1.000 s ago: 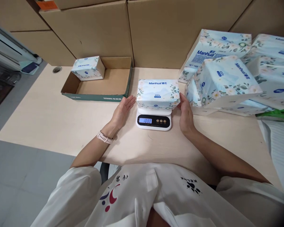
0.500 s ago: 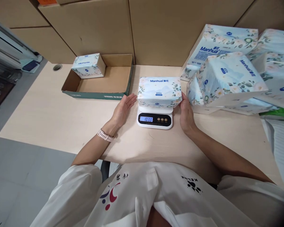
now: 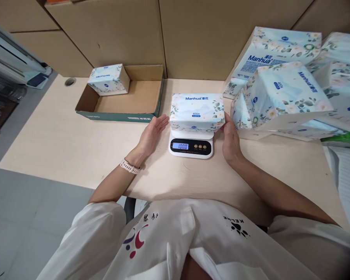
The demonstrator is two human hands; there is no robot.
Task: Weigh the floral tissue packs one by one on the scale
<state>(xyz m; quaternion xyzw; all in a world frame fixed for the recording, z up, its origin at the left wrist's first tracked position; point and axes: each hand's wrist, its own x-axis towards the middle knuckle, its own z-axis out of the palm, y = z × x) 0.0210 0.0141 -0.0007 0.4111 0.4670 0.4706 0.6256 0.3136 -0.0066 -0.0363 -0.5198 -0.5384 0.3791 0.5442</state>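
Note:
A tissue pack (image 3: 197,111) printed with flowers and "Manhua" rests on a small white digital scale (image 3: 191,153). The scale's lit display (image 3: 180,146) reads about 100.0. My left hand (image 3: 152,133) lies on its edge left of the pack, fingers stretched out and a small gap short of it. At the pack's right end is my right hand (image 3: 231,138), its fingers extended upright along the side and seeming to touch it. Part of those fingers is hidden behind the pack. Neither hand grips anything.
A shallow cardboard box (image 3: 116,116) with a green front stands at the back left, one tissue pack (image 3: 109,79) in its left end. Several more packs (image 3: 286,97) are piled at the right. Large cartons (image 3: 105,35) line the table's back edge.
The scale's reading has dropped from about 103.3 to 100.0. Both hands and the tissue pack stay almost where they were; the view has shifted slightly.

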